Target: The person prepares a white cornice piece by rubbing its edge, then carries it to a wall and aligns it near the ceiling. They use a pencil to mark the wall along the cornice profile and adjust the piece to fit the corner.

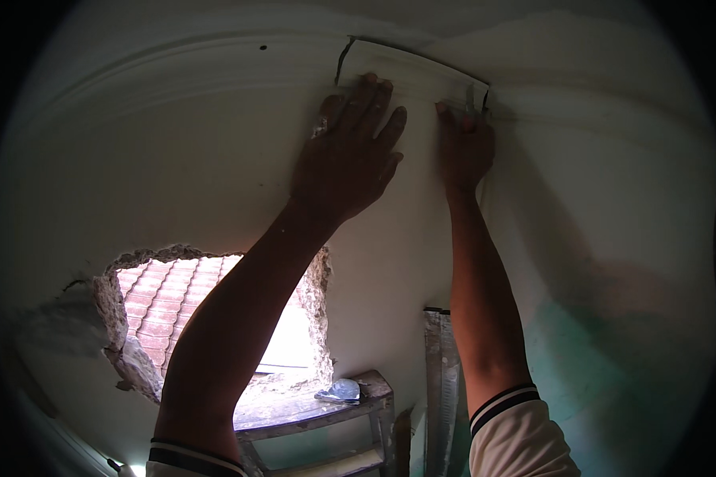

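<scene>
A short pale length of cornice [414, 67] sits where the wall meets the ceiling, with dark gaps along its top edge and at both ends. My left hand [350, 147] lies against it and the wall just below, fingers spread, with whitish residue near one knuckle. At the right end of the piece, my right hand [467, 147] is closed, its thumb raised against the surface. A thin greyish strip [470, 97] shows above those fingers; its kind is too dim to tell.
Below my left arm, a rough-edged hole [322, 318] in the wall opens onto reddish roof tiles [163, 298]. A worn step ladder top [374, 389] carries a crumpled clear bag [342, 391]. A long metal straightedge [437, 381] stands beside it. Green patches [573, 350] mark the right wall.
</scene>
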Motion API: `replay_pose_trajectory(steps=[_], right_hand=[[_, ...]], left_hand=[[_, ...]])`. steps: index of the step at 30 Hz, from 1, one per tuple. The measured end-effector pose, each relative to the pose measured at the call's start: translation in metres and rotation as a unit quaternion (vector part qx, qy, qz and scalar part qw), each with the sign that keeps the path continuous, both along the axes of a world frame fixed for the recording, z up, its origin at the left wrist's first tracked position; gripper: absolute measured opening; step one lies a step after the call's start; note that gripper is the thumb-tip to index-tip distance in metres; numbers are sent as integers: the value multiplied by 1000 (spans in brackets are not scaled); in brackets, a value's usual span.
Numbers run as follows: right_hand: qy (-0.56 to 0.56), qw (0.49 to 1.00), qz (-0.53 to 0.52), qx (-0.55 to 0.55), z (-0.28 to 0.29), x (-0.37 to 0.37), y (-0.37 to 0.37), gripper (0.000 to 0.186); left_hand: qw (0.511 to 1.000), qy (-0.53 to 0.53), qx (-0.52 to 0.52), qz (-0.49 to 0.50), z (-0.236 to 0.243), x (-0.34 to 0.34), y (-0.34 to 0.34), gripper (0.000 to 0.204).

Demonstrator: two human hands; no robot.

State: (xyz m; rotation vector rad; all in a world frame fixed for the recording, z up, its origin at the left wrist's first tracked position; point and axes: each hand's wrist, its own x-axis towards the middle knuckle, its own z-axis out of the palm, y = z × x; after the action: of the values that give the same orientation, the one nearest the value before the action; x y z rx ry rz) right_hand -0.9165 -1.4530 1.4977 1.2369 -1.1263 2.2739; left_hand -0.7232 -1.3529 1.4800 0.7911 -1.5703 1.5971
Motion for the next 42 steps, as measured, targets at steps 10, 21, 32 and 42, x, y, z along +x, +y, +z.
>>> replay_pose_trajectory(steps=[10, 21, 32, 42], right_hand=[[13, 1000, -20, 0, 3, -3, -7, 61], [-11, 999, 3, -52, -2, -1, -1, 53], [3, 999, 20, -27, 1, 1, 6, 49], [-12, 998, 54, -19, -2, -1, 9, 47]], left_hand=[[1000, -1, 19, 4, 1, -2, 1, 55], [999, -7, 11, 32, 4, -8, 4, 56], [998, -9, 7, 65, 3, -7, 6, 59], [999, -18, 3, 44, 4, -7, 2, 58]])
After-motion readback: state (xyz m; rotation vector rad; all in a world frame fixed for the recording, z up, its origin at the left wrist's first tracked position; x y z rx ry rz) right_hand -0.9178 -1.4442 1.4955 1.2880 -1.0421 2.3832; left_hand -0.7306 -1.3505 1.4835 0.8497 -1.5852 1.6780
